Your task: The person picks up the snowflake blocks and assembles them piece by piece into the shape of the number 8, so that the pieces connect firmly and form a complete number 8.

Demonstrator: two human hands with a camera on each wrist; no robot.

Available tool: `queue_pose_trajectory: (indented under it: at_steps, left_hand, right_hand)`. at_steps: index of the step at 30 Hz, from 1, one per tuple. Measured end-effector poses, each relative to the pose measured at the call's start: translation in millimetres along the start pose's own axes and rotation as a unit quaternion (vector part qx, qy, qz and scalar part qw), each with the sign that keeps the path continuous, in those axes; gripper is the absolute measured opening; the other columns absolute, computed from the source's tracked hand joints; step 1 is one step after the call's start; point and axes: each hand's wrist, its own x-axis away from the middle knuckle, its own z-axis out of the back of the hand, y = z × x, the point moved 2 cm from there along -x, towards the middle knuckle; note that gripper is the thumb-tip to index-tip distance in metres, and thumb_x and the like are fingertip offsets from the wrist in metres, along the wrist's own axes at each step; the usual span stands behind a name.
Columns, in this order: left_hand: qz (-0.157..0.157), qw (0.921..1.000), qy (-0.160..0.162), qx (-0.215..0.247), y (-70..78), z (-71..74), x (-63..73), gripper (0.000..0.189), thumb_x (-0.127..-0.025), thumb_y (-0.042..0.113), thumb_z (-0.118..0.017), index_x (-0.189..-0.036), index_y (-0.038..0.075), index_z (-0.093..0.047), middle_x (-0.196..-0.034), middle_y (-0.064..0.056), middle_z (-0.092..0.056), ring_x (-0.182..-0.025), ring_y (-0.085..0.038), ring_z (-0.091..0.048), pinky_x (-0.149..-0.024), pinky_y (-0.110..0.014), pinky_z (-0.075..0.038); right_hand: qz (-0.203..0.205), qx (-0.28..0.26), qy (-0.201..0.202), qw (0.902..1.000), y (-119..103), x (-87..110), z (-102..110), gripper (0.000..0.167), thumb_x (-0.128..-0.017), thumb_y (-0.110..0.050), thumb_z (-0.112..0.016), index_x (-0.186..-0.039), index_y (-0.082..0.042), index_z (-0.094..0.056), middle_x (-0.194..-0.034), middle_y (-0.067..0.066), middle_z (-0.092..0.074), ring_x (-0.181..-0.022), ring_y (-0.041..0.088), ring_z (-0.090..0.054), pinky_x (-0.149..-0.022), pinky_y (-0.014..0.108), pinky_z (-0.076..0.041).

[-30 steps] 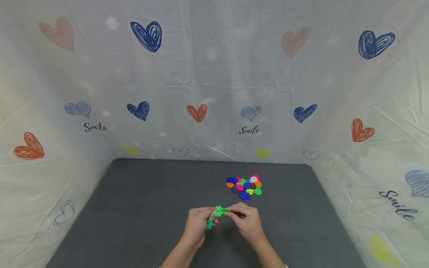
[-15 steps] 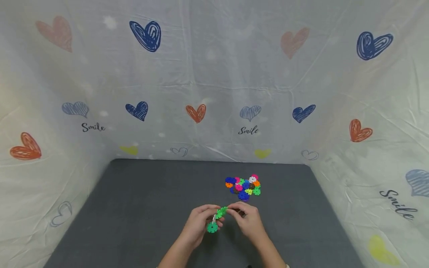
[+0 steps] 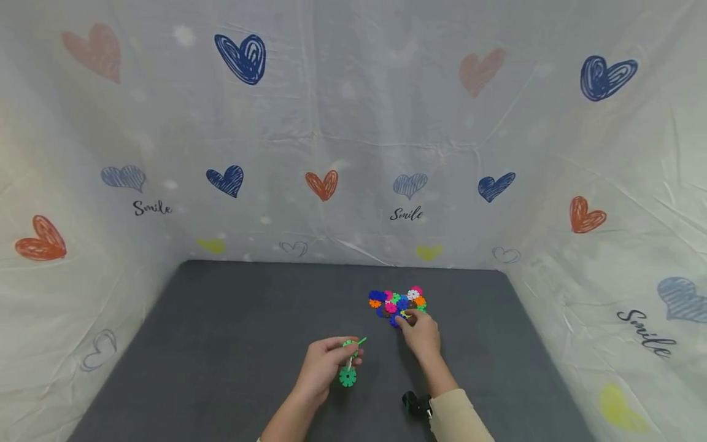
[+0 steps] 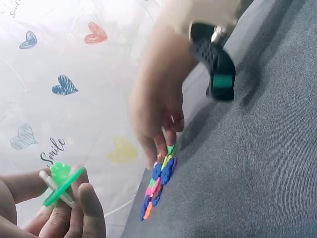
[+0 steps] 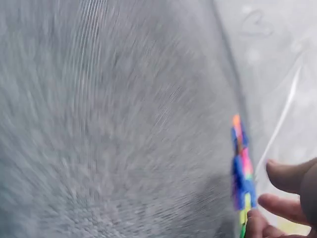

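My left hand [image 3: 320,368] pinches a small linked chain of slotted plastic discs. A green disc [image 3: 348,376] hangs at its lower end, and another green one [image 4: 64,187] crosses a white disc [image 4: 50,181] between thumb and fingers in the left wrist view. My right hand [image 3: 423,336] reaches over the near right part of a pile of multicoloured discs [image 3: 391,307], overlapping blue and yellow ones. In the right wrist view a gap shows between its thumb [image 5: 285,176] and fingers, with the fingertips right at the pile's edge.
A dark grey table top [image 3: 248,331] lies under both hands. Pale cloth [image 3: 353,110] printed with hearts closes it off at the back and sides. A black camera [image 3: 415,404] is strapped to the right wrist, low over the table.
My right hand has left the green discs and moved forward to the pile. The chain stays in my left hand, which has drawn slightly left; its lower green disc now hangs face-on.
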Motion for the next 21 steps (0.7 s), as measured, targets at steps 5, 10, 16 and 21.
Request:
queue_pose_trajectory:
  at_steps: [5, 10, 16, 21]
  left_hand:
    - [0.003, 0.9999, 0.014, -0.001, -0.6, -2.4, -0.6, 0.036, -0.095, 0.022, -0.071, -0.118, -0.006, -0.07, -0.098, -0.014, -0.077, -0.074, -0.014, -0.073, -0.068, -0.029, -0.058]
    - [0.003, 1.0, 0.003, -0.008, 0.8, -5.1, 0.1, 0.036, -0.094, 0.023, -0.072, -0.116, -0.005, -0.071, -0.097, -0.013, -0.077, -0.074, -0.013, -0.072, -0.066, -0.028, -0.056]
    - [0.007, 0.9998, -0.016, 0.006, 2.6, -6.2, -1.5, 0.037, -0.096, 0.022, -0.071, -0.122, -0.003, -0.069, -0.099, -0.014, -0.076, -0.075, -0.012, -0.071, -0.066, -0.026, -0.056]
    - [0.012, 0.9997, -0.012, 0.019, 3.6, -5.2, -2.6, 0.039, -0.096, 0.027, -0.071, -0.121, -0.003, -0.07, -0.101, -0.012, -0.076, -0.076, -0.012, -0.071, -0.066, -0.027, -0.057]
  right_hand:
    - [-0.02, 0.067, -0.021, 0.9973, 7, -7.6, -13, 0.045, -0.089, -0.039, -0.078, -0.127, -0.016, -0.07, -0.121, 0.016, -0.067, -0.1, 0.033, -0.066, -0.076, 0.051, -0.054]
    - [-0.028, 0.015, 0.018, 0.9993, 13, -5.1, -12, 0.033, -0.087, -0.033, -0.08, -0.116, -0.018, -0.078, -0.113, 0.013, -0.071, -0.096, 0.033, -0.067, -0.072, 0.05, -0.054]
    - [-0.041, -0.166, 0.015, 0.9852, 13, -3.1, -1, 0.03, -0.09, -0.03, -0.079, -0.107, -0.006, -0.079, -0.102, 0.015, -0.073, -0.093, 0.029, -0.067, -0.077, 0.04, -0.056]
    - [-0.071, -0.314, -0.062, 0.9446, -12, 18.9, 12, 0.04, -0.088, -0.036, -0.079, -0.11, -0.003, -0.074, -0.087, 0.014, -0.072, -0.072, 0.019, -0.06, -0.058, 0.026, -0.048]
